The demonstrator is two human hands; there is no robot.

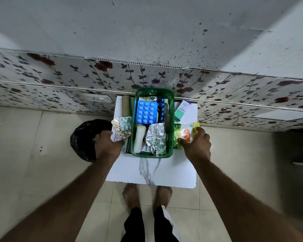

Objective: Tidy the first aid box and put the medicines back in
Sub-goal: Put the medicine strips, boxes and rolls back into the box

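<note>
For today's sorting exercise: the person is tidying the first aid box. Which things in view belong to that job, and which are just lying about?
Belong to the job:
green box
blue blister pack
silver foil strips
gold and silver pill strips
green and orange sachets
white and green carton

Just lying about:
black bag
wall socket

A small white marble-patterned tabletop (152, 173) carries a green plastic box (171, 109) at its middle. Left of it lie blister strips (123, 125) and what may be a cardboard tube (125, 105); right, a white-and-green carton (182, 110) and green-orange sachets (184, 135).
</note>
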